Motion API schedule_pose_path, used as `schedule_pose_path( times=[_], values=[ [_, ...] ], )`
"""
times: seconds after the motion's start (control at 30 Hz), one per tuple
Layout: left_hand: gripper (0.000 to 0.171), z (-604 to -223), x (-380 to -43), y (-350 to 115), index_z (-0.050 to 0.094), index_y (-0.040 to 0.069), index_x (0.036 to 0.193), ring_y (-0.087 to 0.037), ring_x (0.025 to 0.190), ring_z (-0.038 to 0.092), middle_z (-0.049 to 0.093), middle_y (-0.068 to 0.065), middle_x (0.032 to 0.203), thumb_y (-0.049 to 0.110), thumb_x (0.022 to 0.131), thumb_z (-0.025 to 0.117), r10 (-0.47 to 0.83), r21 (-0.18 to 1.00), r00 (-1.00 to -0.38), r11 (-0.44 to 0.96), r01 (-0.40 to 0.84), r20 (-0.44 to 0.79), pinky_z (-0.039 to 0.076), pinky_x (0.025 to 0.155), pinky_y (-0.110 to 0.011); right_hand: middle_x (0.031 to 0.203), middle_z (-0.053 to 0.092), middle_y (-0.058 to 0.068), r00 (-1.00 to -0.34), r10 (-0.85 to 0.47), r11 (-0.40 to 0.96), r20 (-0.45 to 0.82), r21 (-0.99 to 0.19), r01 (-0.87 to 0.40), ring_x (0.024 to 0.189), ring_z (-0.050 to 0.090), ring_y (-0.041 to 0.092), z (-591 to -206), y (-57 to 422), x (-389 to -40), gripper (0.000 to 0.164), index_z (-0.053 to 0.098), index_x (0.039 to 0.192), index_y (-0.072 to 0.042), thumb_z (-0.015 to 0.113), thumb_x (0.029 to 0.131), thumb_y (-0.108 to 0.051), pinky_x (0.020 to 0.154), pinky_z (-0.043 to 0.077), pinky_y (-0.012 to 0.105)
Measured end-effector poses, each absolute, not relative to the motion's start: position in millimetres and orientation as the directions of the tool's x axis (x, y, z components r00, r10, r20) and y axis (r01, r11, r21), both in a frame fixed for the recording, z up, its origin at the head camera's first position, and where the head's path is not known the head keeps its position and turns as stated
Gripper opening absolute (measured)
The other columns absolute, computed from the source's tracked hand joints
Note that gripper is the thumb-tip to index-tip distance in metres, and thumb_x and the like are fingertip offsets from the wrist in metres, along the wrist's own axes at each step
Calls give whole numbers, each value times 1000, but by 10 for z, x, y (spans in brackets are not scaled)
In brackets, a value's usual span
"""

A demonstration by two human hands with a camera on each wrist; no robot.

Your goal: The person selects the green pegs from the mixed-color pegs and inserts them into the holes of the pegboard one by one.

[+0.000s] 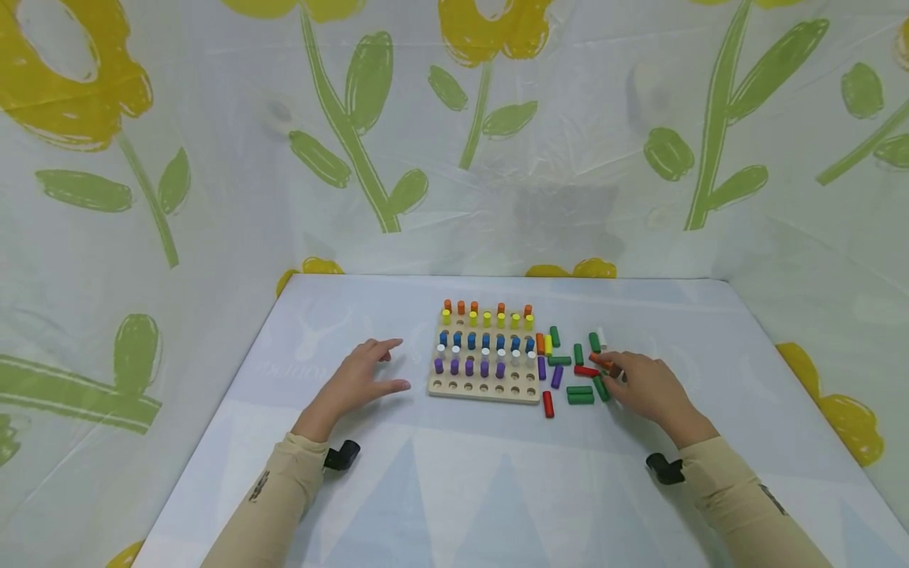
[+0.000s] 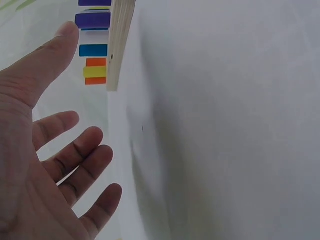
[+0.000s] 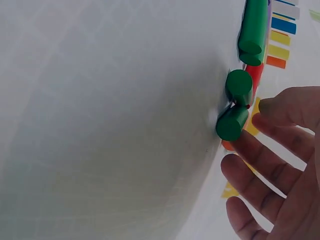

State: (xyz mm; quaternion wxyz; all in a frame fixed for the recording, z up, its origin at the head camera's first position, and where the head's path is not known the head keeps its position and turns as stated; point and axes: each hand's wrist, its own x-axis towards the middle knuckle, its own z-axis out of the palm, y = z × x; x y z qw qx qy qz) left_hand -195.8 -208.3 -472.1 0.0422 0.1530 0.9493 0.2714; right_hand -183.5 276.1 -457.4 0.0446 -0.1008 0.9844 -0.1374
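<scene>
A wooden peg board (image 1: 490,389) holds rows of orange, yellow, blue, white and purple pegs, with several bare holes along its near side. Left of it, my left hand (image 1: 358,379) is held with thumb and fingers spread, nothing between them. The left wrist view shows the board's edge (image 2: 120,45) and a purple peg (image 2: 93,20) beyond the thumb. My right hand (image 1: 649,386) reaches over the loose pegs, fingertips at an orange peg (image 1: 600,360) and a green peg (image 1: 600,388). In the right wrist view, its relaxed fingers are beside a green peg (image 3: 232,124); no held peg shows.
Right of the board lie loose pegs, among them a red peg (image 1: 548,404), a purple peg (image 1: 557,376), a yellow peg (image 1: 548,345) and a white peg (image 1: 602,338). The pale table (image 1: 454,473) meets a flower-printed curtain (image 1: 568,205) at its back edge.
</scene>
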Motion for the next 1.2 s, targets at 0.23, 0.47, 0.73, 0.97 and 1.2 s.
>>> schedule_pose_path(
  times=[0.23, 0.47, 0.73, 0.97, 1.2],
  values=[
    [86, -4743, -1960, -2004, 47, 13, 152, -28, 112, 53, 56, -9, 120, 51, 83, 81, 327, 518, -945, 808, 281, 2, 45, 99, -50, 94, 64, 7, -969, -226, 938, -98, -289, -190, 74, 53, 19, -4613, 2791, -1850, 42, 62, 133, -1, 67, 94, -16, 62, 46, 33],
    [86, -4760, -1957, -1932, 47, 14, 153, -28, 111, 54, 57, -10, 120, 52, 83, 81, 338, 512, -941, 811, 285, -12, 46, 97, -50, 92, 63, 6, -965, -236, 938, -113, -286, -196, 76, 54, 20, -4643, 2795, -1844, 41, 63, 132, 0, 67, 94, -14, 65, 48, 36],
    [86, -4792, -1965, -1900, 46, 14, 153, -28, 111, 54, 57, -10, 121, 52, 84, 80, 349, 505, -937, 809, 300, -2, 46, 98, -50, 88, 61, 6, -965, -240, 936, -104, -290, -201, 74, 53, 20, -4648, 2789, -1843, 36, 63, 127, 2, 66, 94, -14, 65, 48, 37],
    [85, -4784, -1975, -1838, 47, 14, 153, -28, 111, 55, 58, -10, 121, 52, 84, 80, 359, 494, -933, 815, 303, -21, 45, 98, -51, 89, 61, 7, -970, -227, 923, -92, -337, -184, 74, 54, 20, -4641, 2786, -1838, 29, 64, 120, 1, 64, 93, -11, 64, 48, 37],
    [85, -4805, -1986, -1797, 46, 15, 154, -25, 104, 53, 58, -8, 117, 51, 84, 80, 367, 465, -930, 827, 316, -21, 45, 94, -49, 91, 60, 9, -971, -211, 924, -111, -348, -161, 76, 54, 22, -4634, 2784, -1843, 33, 63, 125, 2, 64, 94, -12, 65, 48, 39]
  ],
)
